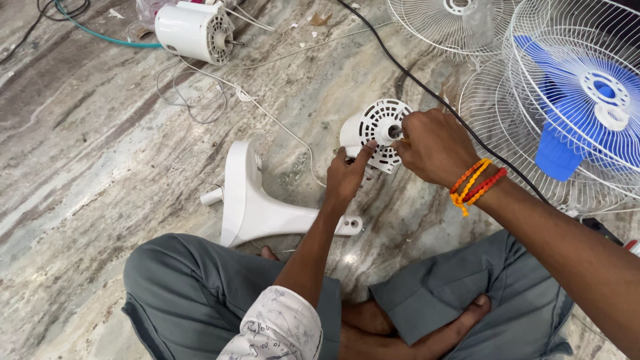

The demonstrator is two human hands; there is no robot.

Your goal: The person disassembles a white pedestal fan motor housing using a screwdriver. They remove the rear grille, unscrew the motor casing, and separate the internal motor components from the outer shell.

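While the motor is steadied on the floor between the stand and the fan, the left hand is pressed against its vented cover, fingers together, and the shaft is pinched by the right hand; the shaft is best turned squarely, with the cover held firm.

A person seen from above, wearing loose grey-green cloth trousers and a pale short sleeve patterned with faint dark scribbles — only the sleeve's hem shows, on the left arm. The right wrist carries a stack of beaded thread bracelets — orange, yellow and red — with a small knotted tail. Both forearms are uncovered, the left hand and right hand are ungloved, and the feet are shoeless.
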